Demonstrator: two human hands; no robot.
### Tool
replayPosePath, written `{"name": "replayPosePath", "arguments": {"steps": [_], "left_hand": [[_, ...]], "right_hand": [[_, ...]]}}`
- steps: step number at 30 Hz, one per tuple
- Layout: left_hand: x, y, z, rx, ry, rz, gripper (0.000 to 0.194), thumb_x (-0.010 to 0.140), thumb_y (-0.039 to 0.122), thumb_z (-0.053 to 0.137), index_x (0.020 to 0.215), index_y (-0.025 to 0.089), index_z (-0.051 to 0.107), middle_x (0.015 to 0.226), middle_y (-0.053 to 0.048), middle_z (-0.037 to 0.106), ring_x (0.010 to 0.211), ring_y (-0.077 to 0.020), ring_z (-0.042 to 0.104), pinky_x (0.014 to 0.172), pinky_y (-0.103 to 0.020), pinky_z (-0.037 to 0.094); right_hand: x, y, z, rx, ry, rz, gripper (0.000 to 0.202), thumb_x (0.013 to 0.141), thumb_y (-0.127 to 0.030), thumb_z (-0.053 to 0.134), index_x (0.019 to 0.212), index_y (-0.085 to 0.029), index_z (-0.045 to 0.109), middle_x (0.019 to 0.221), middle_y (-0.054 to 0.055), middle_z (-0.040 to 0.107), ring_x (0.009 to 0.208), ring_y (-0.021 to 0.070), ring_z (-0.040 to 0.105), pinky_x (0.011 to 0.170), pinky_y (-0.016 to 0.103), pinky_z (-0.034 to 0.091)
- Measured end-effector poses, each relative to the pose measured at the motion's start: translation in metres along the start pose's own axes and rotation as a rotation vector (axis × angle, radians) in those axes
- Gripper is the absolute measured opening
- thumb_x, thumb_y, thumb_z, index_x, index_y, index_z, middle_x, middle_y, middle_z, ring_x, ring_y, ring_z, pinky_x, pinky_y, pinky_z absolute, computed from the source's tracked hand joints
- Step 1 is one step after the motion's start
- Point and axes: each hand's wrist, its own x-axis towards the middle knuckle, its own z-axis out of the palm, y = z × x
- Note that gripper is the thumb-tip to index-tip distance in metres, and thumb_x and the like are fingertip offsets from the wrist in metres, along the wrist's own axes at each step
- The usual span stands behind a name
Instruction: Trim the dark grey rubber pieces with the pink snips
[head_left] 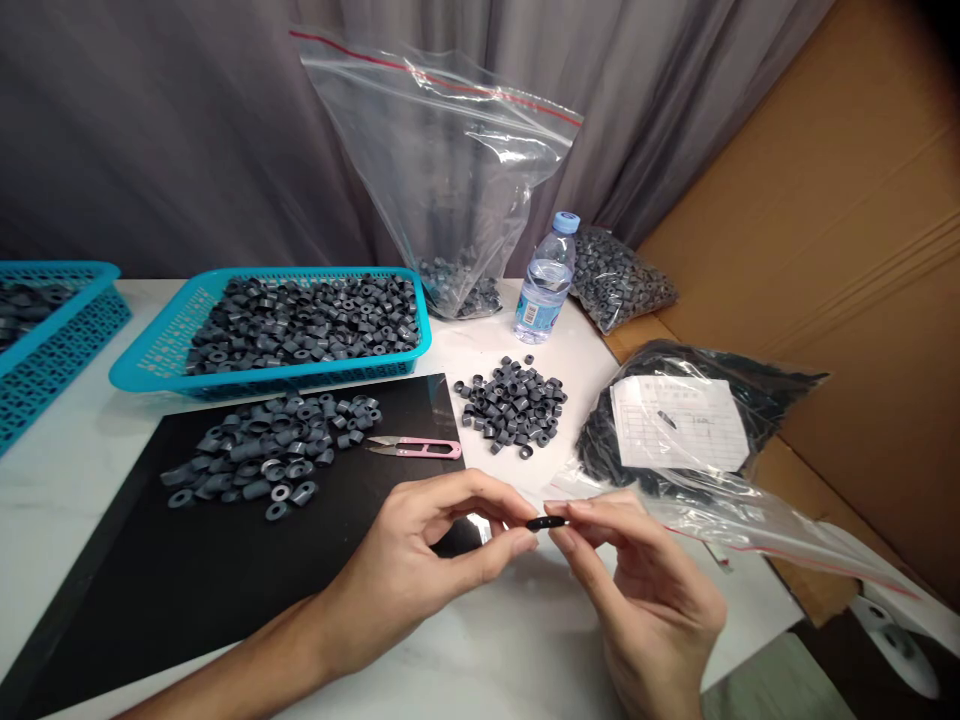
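Observation:
Between the fingertips of both hands is a small black ring-like part [546, 523], seen nearly edge-on, so its exact kind is unclear. My left hand [420, 560] pinches its left end with thumb and forefinger; my right hand [637, 580] pinches the right end the same way. Beyond my fingers lies a small pile of grey ring-shaped pieces [514, 405] on the white table. A larger heap of grey pieces [262, 450] rests on a black mat [187, 590], and beside it are pink-handled thread snips [416, 447], their blades pointing left.
A blue basket [270, 375] full of grey pieces stands behind the mat, another basket [60, 350] at far left. Behind are a clear zip bag [450, 170], a water bottle [545, 285] and a filled bag [622, 275]. A bag with a paper label [679, 425] lies right, near cardboard [825, 250].

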Motion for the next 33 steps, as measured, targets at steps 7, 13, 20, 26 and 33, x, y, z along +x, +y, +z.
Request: {"name": "replayPosePath", "arguments": {"steps": [7,13,20,26,33], "left_hand": [[-0.0017,-0.0007,0.0021,-0.014,-0.01,0.003,0.013,0.089,0.015,0.072,0.098,0.024,0.075,0.09,0.002,0.075,0.084,-0.0108,0.07,0.079,-0.019,0.055],[-0.0021,-0.0001,0.002,0.056,0.007,0.048,0.013,0.091,0.014,0.07,0.098,0.024,0.074,0.092,0.001,0.075,0.085,-0.0118,0.07,0.079,-0.02,0.055],[0.0003,0.0011,0.002,0.004,0.012,0.01,0.011,0.087,0.014,0.074,0.096,0.021,0.075,0.089,0.001,0.074,0.081,-0.0107,0.068,0.077,-0.019,0.055],[0.0009,0.0011,0.0024,-0.028,0.008,-0.016,0.011,0.087,0.015,0.075,0.097,0.021,0.076,0.09,0.001,0.074,0.082,-0.0099,0.067,0.076,-0.018,0.054],[-0.0004,-0.0004,0.0027,-0.033,0.014,0.014,0.011,0.088,0.016,0.074,0.098,0.022,0.074,0.091,0.001,0.074,0.083,-0.0098,0.066,0.076,-0.018,0.053]], "right_hand": [[-0.0005,0.0006,-0.001,0.014,-0.012,0.018,0.035,0.088,-0.001,0.07,0.112,-0.026,0.072,0.095,0.004,0.076,0.082,0.0179,0.067,0.063,0.029,0.055],[-0.0018,0.0006,-0.0014,0.028,-0.013,0.025,0.032,0.088,-0.004,0.07,0.112,-0.025,0.073,0.096,0.005,0.077,0.084,0.0187,0.068,0.055,0.026,0.054],[-0.0033,0.0021,-0.0036,0.058,-0.039,0.032,0.035,0.088,0.001,0.067,0.111,-0.025,0.072,0.097,0.004,0.076,0.084,0.0182,0.065,0.061,0.028,0.053],[-0.0031,0.0013,-0.0034,0.074,-0.036,0.049,0.036,0.088,0.0,0.069,0.111,-0.027,0.072,0.097,0.003,0.077,0.087,0.0172,0.065,0.064,0.027,0.052],[-0.001,0.0008,-0.0014,0.055,-0.025,0.054,0.036,0.087,-0.002,0.07,0.112,-0.027,0.072,0.096,0.002,0.076,0.085,0.0161,0.066,0.061,0.025,0.054]]}}
